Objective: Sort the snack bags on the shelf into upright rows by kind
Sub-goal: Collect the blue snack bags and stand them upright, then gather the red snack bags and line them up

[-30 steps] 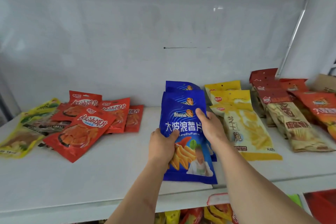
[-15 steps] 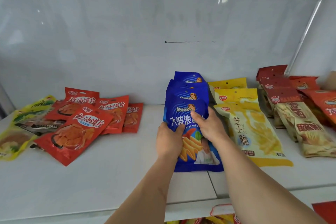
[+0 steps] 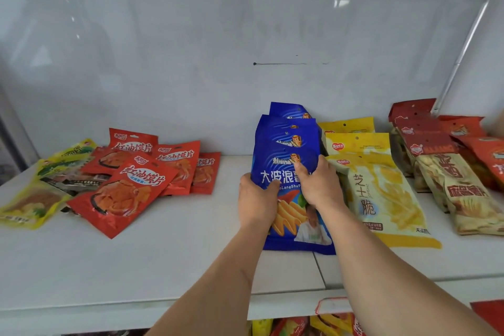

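A row of blue chip bags [image 3: 286, 142] leans toward the back wall at the middle of the white shelf [image 3: 169, 248]. My left hand [image 3: 256, 202] grips the left edge of the front blue bag, thumb on its face. My right hand [image 3: 317, 185] holds the same bag on its right side, fingers curled over its front. To the right lie overlapping yellow bags [image 3: 379, 191], then beige-and-red bags [image 3: 458, 188]. On the left, red bags [image 3: 122, 188] lie flat in a loose pile, with yellow-green bags [image 3: 32, 199] beside them.
The white back wall [image 3: 245, 49] rises right behind the rows. Orange-red bags [image 3: 488, 155] sit at the far right edge. More snack bags [image 3: 300, 326] show on the lower shelf below the front edge. Bare shelf lies between the red pile and the blue row.
Both hands have pushed the front blue bag back and more upright against the blue row, away from the shelf's front edge. The other bags have not moved.
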